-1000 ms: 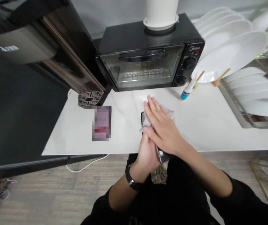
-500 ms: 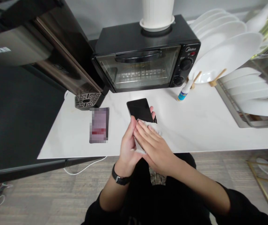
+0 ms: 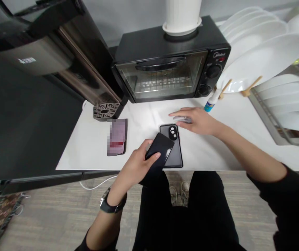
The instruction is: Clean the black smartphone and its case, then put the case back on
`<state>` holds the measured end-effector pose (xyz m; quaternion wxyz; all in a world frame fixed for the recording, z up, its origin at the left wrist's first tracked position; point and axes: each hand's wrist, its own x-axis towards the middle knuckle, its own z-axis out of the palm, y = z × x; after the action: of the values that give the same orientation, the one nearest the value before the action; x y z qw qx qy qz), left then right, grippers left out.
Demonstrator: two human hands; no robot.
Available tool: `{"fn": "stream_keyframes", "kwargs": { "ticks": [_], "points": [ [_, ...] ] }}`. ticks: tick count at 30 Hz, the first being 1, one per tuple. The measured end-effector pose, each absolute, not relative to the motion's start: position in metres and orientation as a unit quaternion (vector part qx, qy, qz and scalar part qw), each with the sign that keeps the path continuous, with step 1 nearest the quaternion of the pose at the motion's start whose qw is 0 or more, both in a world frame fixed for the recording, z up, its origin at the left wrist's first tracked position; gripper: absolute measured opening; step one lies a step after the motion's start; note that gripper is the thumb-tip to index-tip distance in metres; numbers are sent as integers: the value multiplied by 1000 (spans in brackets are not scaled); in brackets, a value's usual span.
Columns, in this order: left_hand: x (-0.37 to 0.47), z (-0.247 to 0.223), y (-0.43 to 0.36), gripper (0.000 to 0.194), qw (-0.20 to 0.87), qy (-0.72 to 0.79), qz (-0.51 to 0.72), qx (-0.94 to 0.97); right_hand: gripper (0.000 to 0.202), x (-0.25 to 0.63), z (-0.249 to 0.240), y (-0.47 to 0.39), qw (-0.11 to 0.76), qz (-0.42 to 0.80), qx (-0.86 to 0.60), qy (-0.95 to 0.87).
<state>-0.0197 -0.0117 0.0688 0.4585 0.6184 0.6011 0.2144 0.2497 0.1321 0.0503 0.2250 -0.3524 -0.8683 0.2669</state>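
Observation:
My left hand (image 3: pixel 136 164) grips a black smartphone (image 3: pixel 163 141), with the thumb laid across its dark glossy face. The phone is tilted over a clear phone case (image 3: pixel 175 153) with a black rim and a camera cutout, which lies on the white counter and is partly covered by the phone. Right of and beyond the case, my right hand (image 3: pixel 200 120) is low over the counter, its fingers and thumb closed on a small light cloth (image 3: pixel 182 119), slightly blurred. A white bottle with a blue label (image 3: pixel 210 104) stands just behind that hand.
A second phone-shaped item (image 3: pixel 117 136), its face pixelated, lies on the counter at left. Behind stand a drink dispenser (image 3: pixel 106 109) and a black toaster oven (image 3: pixel 162 76) with a white pot (image 3: pixel 183 15) on top. White plates (image 3: pixel 266 59) stand in racks at right.
My hands have come apart. The right has moved away to the right with the cloth, while the left has lowered the phone toward me. The phone case now shows on the counter.

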Motion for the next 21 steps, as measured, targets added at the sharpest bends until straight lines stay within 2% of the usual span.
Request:
{"fn": "stream_keyframes", "kwargs": {
  "ticks": [3,10,15,19,21],
  "points": [
    [-13,67,-5,51,373,651,132,648,47,237,32,149,132,270,-312,-902],
    [-8,63,6,57,251,683,77,682,50,243,18,146,118,339,-325,-875],
    [-16,65,4,60,225,680,82,693,42,259,24,153,154,428,-331,-827],
    [-21,61,2,61,222,667,107,704,25,259,29,150,206,444,-357,-796],
    [-23,58,2,62,224,654,131,711,29,256,31,145,208,447,-343,-799]
  ]
}}
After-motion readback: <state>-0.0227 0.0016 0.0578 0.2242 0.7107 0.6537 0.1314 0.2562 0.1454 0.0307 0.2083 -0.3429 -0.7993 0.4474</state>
